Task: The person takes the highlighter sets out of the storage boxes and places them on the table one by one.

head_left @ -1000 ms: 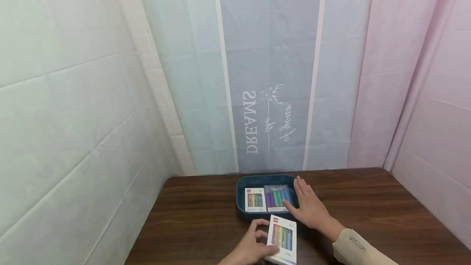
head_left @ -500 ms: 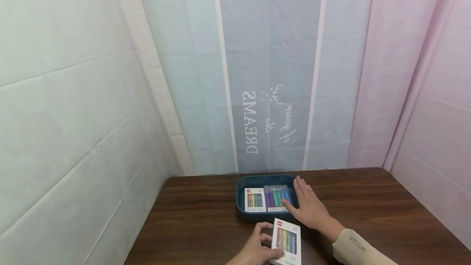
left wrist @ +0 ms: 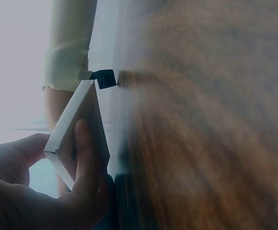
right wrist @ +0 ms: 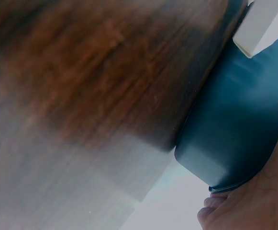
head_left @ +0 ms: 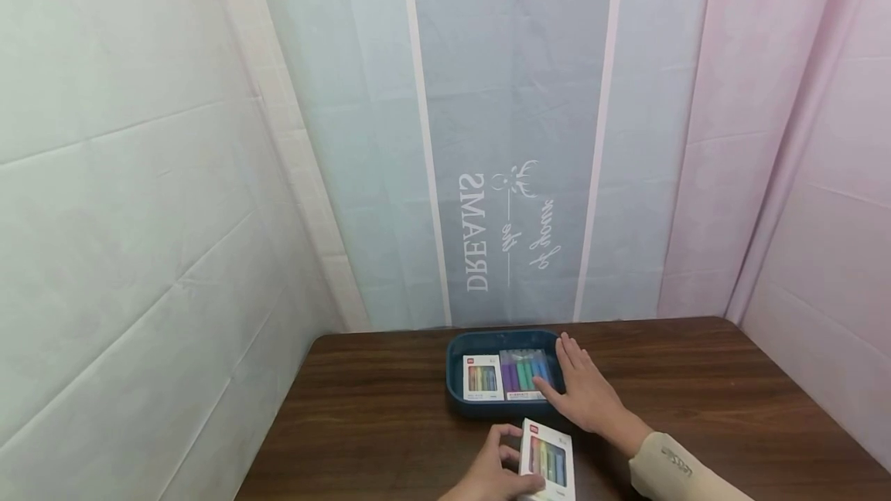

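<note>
My left hand grips a white box of coloured markers with a window in its front, thumb on the near face and fingers at the left side. In the left wrist view the same box stands tilted between thumb and fingers, off the table. My right hand rests with straight fingers on the right rim of a dark teal tray. Inside the tray lie a similar white marker box at left and a clear pack of purple, green and blue markers at right.
The tray stands at the back of a dark wood table. Behind it hangs a pale cloth wall with mirrored lettering; another cloth wall is at the left. A beige sleeve covers the right forearm.
My left hand has moved with the marker box to the right and slightly toward me, away from the tray. The right hand and the tray stay put.
</note>
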`<state>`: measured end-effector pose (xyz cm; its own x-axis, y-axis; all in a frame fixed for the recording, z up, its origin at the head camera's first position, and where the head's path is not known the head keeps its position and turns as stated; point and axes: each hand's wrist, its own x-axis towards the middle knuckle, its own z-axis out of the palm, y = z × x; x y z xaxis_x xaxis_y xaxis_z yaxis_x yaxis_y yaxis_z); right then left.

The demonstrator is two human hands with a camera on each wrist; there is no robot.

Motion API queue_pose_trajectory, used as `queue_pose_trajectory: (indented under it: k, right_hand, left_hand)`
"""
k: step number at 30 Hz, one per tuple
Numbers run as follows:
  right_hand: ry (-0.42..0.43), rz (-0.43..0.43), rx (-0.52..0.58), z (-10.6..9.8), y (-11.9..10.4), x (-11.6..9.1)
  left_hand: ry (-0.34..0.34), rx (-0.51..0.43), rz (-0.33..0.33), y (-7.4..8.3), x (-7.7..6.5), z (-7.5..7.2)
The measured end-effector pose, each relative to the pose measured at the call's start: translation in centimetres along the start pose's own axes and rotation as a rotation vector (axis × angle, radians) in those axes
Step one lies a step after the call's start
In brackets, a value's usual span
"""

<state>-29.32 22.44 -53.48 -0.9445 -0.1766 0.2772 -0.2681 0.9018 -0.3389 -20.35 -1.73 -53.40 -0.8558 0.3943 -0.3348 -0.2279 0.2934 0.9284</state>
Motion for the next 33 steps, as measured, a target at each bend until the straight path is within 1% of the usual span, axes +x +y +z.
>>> queue_pose_trajectory:
  k: [1,3,6,7,8,11,13,14,15,16,18,20,26,28,33]
  right_hand:
    - [0.000,-0.001,-0.002,0.0,0.0,0.0]
    - [0.002,0.000,-0.002,0.0,-0.1,-0.1]
    - [-0.001,0.003,0.001,0.0,-0.2,-0.2]
    - [-0.003,0.005,0.001,0.0,-0.2,-0.2]
    - [-0.005,0.006,0.003,0.0,-0.3,-0.2]
    - [-0.008,0.009,0.005,0.1,-0.3,-0.3]
    - [-0.007,0.010,0.003,0.1,-0.4,-0.4]
    - [-0.005,0.010,0.001,0.1,-0.4,-0.4]
    - [-0.005,0.010,0.002,0.1,-0.4,-0.4]
    - [-0.004,0.011,-0.001,0.2,-0.4,-0.4]
    - [0.001,0.012,-0.005,0.2,-0.5,-0.4]
    - [0.004,0.014,-0.007,0.2,-0.6,-0.5]
    - [0.006,0.016,0.007,0.1,-0.8,-0.7]
    - [0.007,0.015,0.009,0.1,-0.8,-0.9]
    - [0.012,0.013,0.005,0.3,-0.9,-1.1]
  left_hand:
    - [0.005,0.004,0.003,0.0,0.0,0.1]
    - [0.021,0.018,0.036,-0.3,0.1,0.2]
    - [0.028,0.027,0.027,-1.1,0.8,0.3]
    - [0.024,0.022,0.023,-1.6,1.2,0.3]
    - [0.021,0.035,0.027,-2.2,1.7,0.3]
    - [0.012,-0.010,0.030,-4.3,3.3,0.2]
    - [0.006,-0.030,0.044,-5.5,4.3,0.2]
    - [0.005,-0.029,0.046,-5.9,4.7,0.2]
    - [0.005,-0.055,0.038,-6.2,5.0,0.2]
    - [0.007,-0.052,0.038,-6.5,5.2,0.2]
    - [0.011,-0.031,0.035,-6.7,5.5,0.3]
    - [0.018,-0.029,0.029,-6.8,5.5,0.3]
    - [0.019,-0.025,0.031,-7.0,5.2,0.4]
    - [0.014,-0.010,0.028,-7.2,5.2,0.3]
    - [-0.009,-0.009,0.035,-7.6,5.3,0.2]
